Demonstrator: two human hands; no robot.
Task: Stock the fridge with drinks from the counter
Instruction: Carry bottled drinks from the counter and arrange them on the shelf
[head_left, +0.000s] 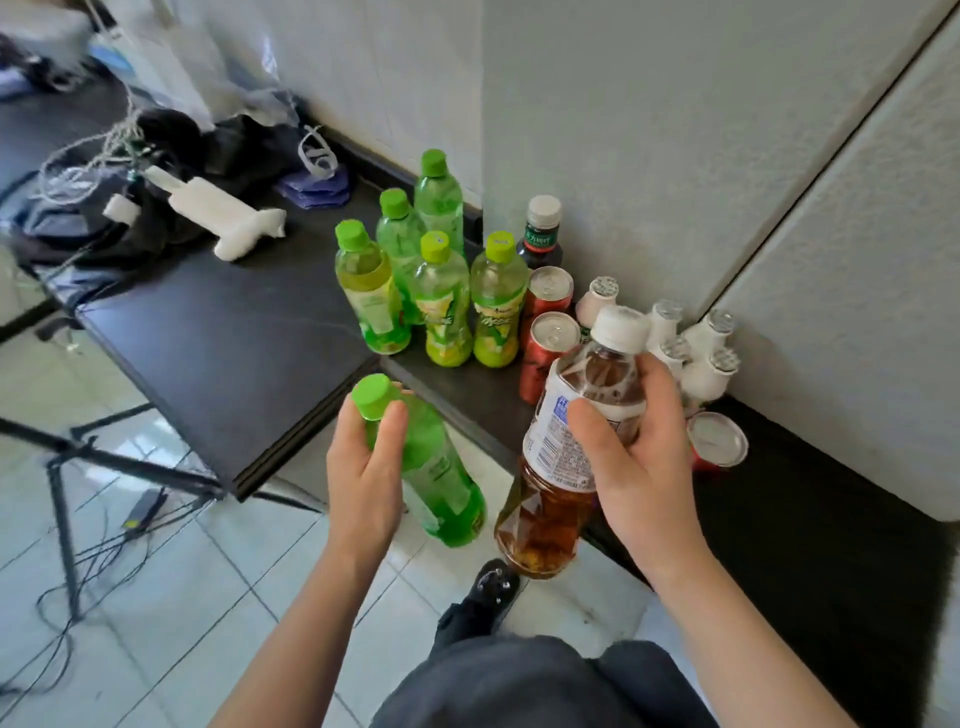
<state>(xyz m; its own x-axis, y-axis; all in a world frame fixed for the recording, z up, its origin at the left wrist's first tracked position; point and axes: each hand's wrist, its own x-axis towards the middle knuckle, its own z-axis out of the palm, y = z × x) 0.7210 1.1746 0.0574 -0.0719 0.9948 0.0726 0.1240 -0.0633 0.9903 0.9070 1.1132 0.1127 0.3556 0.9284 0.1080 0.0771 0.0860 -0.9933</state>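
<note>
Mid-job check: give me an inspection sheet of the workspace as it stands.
Surface: dark counter, drinks clustered by the wall corner.
Job's things: five green bottles, a dark bottle, three red cans and small white bottles stand on it.
Clutter: white plush toy and dark bags at the far end.
Grippers: left hand grips a sixth green bottle; right hand grips an amber bottle.
Cables: white cords over the bags; black cables on the floor.
Surroundings: tiled floor, tripod, pale wall panels.
</note>
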